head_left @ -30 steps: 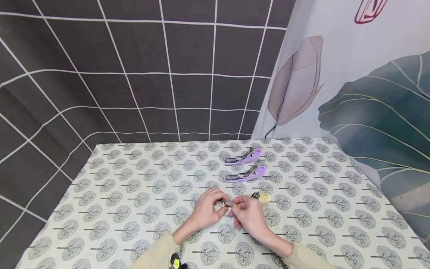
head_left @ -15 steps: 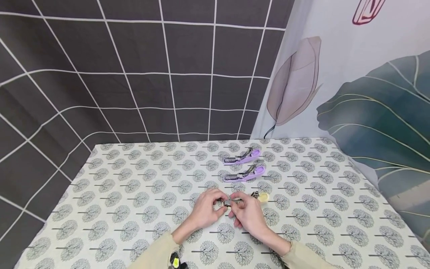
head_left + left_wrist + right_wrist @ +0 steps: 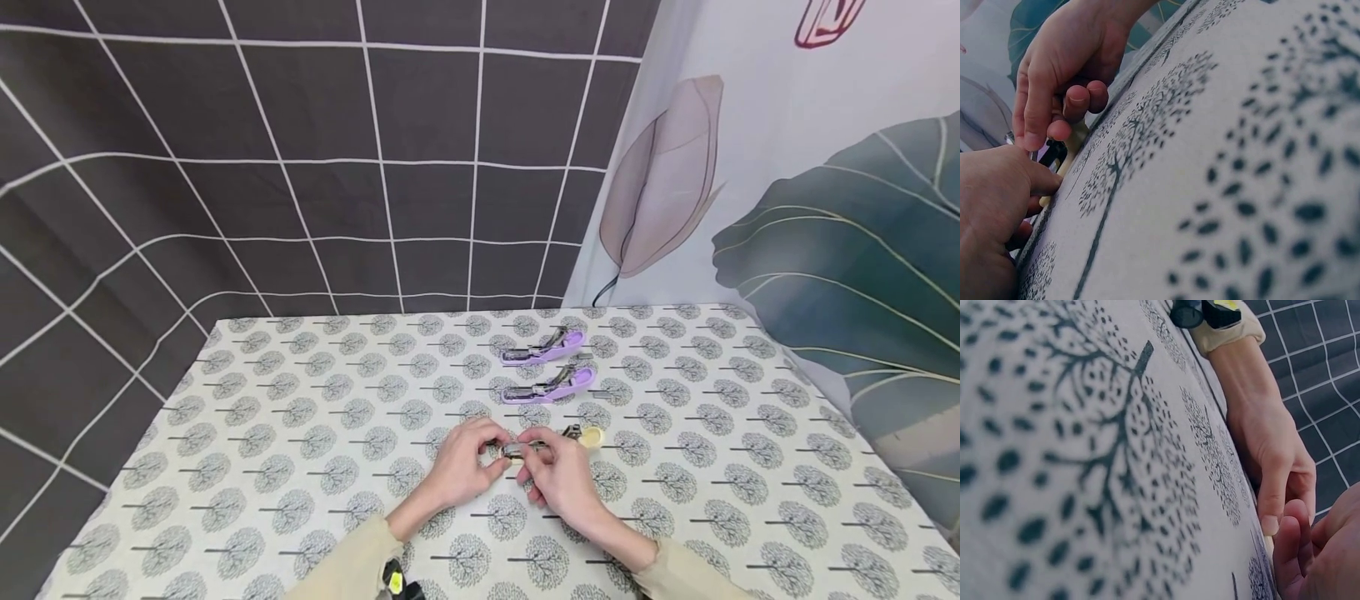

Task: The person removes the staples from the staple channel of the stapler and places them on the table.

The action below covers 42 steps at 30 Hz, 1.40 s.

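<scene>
In the head view a pale yellow stapler [image 3: 592,438] lies open near the middle of the table, its metal parts partly covered by the hands. My left hand [image 3: 467,457] grips its left end between thumb and fingers. My right hand [image 3: 558,473] bends over the stapler from the right, thumb and index finger pinching a small grey staple strip [image 3: 513,451] at the stapler's channel. The left wrist view shows the fingertips of both hands close together, with a yellow edge of the stapler [image 3: 1074,142] below them. In the right wrist view the fingers hide the stapler almost wholly.
Two purple staplers [image 3: 543,348] [image 3: 550,387] lie opened behind the hands, one beyond the other. Small grey staple strips [image 3: 581,357] [image 3: 601,394] rest beside their right ends. A tree-print cloth [image 3: 300,467] covers the table, and hanging fabric [image 3: 337,200] backs it.
Both hands stay nearly in place over the yellow stapler. My right fingertips have shifted slightly, and more of the grey staple strip shows between the hands.
</scene>
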Motion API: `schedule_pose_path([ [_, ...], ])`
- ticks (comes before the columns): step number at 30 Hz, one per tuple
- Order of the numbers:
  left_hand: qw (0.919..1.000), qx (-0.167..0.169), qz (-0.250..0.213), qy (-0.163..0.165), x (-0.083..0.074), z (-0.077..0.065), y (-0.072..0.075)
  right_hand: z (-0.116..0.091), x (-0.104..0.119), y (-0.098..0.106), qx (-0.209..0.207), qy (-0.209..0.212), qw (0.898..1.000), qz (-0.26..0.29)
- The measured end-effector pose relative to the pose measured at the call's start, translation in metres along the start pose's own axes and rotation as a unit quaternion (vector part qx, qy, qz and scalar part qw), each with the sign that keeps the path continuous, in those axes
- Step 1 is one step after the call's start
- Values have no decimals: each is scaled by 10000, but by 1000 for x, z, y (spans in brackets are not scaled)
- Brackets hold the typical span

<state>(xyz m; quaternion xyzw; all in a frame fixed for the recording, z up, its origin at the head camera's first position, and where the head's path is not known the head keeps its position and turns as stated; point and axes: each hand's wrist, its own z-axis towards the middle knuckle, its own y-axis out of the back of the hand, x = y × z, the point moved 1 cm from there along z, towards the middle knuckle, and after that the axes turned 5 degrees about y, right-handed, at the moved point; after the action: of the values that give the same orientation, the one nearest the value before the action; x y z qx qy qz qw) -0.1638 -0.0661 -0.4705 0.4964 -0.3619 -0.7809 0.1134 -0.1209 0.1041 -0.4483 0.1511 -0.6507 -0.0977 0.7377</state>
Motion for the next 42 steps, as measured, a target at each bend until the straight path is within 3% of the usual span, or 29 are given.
schedule_pose_path([
  [18, 10000, 21, 18, 73, 0, 0, 0, -9, 17, 22, -398, 139, 9982, 427],
  [36, 9998, 84, 40, 165, 0, -2, 0, -14, 25, 48, -823, -469, 9934, 642],
  [42, 9998, 77, 62, 149, 0, -2, 0, -14, 24, 58, -867, -62, 9956, 363],
])
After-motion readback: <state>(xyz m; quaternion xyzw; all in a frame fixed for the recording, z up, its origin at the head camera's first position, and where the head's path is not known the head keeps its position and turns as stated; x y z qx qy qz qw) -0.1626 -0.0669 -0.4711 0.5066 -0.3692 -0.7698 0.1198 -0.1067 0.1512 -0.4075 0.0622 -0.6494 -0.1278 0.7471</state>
